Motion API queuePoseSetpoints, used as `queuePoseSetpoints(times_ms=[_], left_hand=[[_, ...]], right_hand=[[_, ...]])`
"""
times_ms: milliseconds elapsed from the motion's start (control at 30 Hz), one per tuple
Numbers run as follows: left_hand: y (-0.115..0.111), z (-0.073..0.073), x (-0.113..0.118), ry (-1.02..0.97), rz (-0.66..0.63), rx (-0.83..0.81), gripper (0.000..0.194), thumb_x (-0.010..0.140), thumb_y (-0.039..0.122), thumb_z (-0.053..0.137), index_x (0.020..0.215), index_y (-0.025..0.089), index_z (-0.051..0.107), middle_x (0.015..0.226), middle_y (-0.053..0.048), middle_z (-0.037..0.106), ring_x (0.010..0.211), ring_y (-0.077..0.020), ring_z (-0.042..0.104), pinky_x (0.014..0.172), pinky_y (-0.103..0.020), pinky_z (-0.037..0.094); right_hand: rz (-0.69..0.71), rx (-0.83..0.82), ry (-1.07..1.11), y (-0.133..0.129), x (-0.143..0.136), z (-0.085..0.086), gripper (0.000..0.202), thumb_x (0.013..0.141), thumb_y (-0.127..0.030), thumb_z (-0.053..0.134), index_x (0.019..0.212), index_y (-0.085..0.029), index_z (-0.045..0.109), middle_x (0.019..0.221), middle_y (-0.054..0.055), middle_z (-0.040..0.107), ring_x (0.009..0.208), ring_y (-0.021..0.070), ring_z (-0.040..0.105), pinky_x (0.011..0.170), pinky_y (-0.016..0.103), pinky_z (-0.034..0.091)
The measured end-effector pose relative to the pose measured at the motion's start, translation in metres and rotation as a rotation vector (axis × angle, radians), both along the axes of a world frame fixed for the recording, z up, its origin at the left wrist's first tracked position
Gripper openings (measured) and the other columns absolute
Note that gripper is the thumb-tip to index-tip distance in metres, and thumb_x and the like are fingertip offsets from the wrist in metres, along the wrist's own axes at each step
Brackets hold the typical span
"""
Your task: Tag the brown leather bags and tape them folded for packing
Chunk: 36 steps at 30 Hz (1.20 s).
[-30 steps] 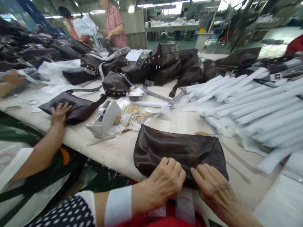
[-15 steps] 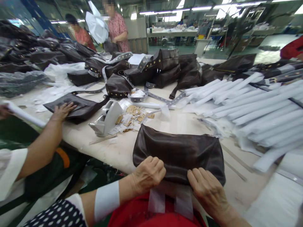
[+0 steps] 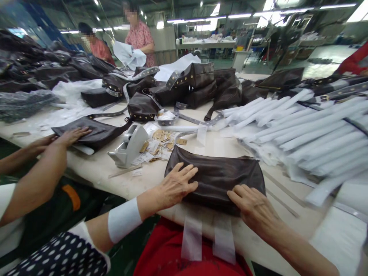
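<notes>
A dark brown leather handbag (image 3: 218, 172) lies on its side at the table's front edge, directly before me. My left hand (image 3: 176, 184) rests on the bag's left part, its fingers spread over the leather. At the lower right of the bag, my right hand (image 3: 250, 201) has its fingers bent against the front edge; its thumb is mostly hidden. Two strips of clear tape (image 3: 192, 235) hang from the table edge below the bag, over my red apron (image 3: 161, 249).
To the left, a co-worker's hands (image 3: 71, 136) press on another brown bag (image 3: 100, 132). A tape dispenser (image 3: 129, 147) stands beside scattered paper tags (image 3: 159, 143). White wrapped rolls (image 3: 310, 130) cover the right side. Several brown bags (image 3: 172, 92) are heaped behind.
My left hand has opened from a closed grip and moved up onto the bag's face. The bag has shifted slightly away from me. A co-worker's white roll has gone under their bag.
</notes>
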<state>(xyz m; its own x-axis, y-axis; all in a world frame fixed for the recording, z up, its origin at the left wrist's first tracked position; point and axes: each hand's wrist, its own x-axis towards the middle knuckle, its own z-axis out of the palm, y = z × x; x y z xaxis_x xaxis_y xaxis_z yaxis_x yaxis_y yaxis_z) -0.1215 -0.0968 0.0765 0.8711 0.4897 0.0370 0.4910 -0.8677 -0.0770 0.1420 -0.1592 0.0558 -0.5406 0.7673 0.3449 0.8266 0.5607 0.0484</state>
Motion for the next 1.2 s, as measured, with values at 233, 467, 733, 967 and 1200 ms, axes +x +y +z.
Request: queuePoseSetpoints(times_ms=[233, 467, 733, 967, 1200], left_hand=[[0.002, -0.033, -0.021, -0.254, -0.195, 0.069, 0.033, 0.087, 0.002, 0.039, 0.116, 0.008, 0.053, 0.124, -0.013, 0.058, 0.121, -0.0207, 0.05, 0.101, -0.034, 0.045], [-0.013, -0.047, -0.022, -0.35, -0.196, 0.211, 0.03, 0.093, 0.007, 0.035, 0.116, 0.005, 0.053, 0.12, -0.015, 0.06, 0.123, -0.023, 0.048, 0.101, -0.038, 0.045], [0.003, -0.019, -0.027, -0.003, -0.333, -0.13, 0.044, 0.094, 0.016, 0.039, 0.137, 0.025, 0.037, 0.143, -0.004, 0.039, 0.135, -0.0208, 0.03, 0.112, -0.045, 0.027], [-0.004, -0.076, -0.042, -0.15, -0.272, 0.003, 0.045, 0.092, 0.013, 0.041, 0.134, 0.028, 0.041, 0.14, 0.001, 0.045, 0.137, -0.0173, 0.026, 0.113, -0.039, 0.026], [-0.014, -0.005, -0.013, -0.07, -0.167, -0.228, 0.046, 0.09, 0.037, 0.048, 0.131, 0.018, 0.045, 0.138, -0.01, 0.046, 0.129, -0.026, 0.039, 0.103, -0.041, 0.036]], right_hand=[[0.192, 0.14, 0.078, -0.008, 0.029, -0.024, 0.045, 0.079, 0.003, 0.034, 0.115, -0.013, 0.057, 0.113, 0.011, 0.064, 0.112, 0.0215, 0.057, 0.091, 0.037, 0.049], [0.181, 0.213, 0.122, -0.021, 0.023, -0.046, 0.044, 0.086, 0.002, 0.034, 0.125, -0.008, 0.051, 0.114, 0.015, 0.064, 0.123, 0.0252, 0.047, 0.1, 0.042, 0.046], [0.27, 0.085, 0.067, -0.016, 0.035, -0.037, 0.048, 0.09, -0.005, 0.03, 0.137, -0.01, 0.04, 0.126, 0.014, 0.057, 0.128, 0.0255, 0.04, 0.104, 0.042, 0.042], [0.251, 0.146, 0.068, -0.021, 0.034, -0.063, 0.042, 0.093, -0.007, 0.029, 0.131, -0.007, 0.048, 0.127, 0.015, 0.056, 0.129, 0.0285, 0.037, 0.11, 0.048, 0.031], [0.248, 0.147, 0.066, -0.02, 0.033, -0.057, 0.043, 0.092, -0.006, 0.027, 0.126, -0.009, 0.054, 0.128, 0.013, 0.056, 0.131, 0.0256, 0.036, 0.108, 0.045, 0.033]])
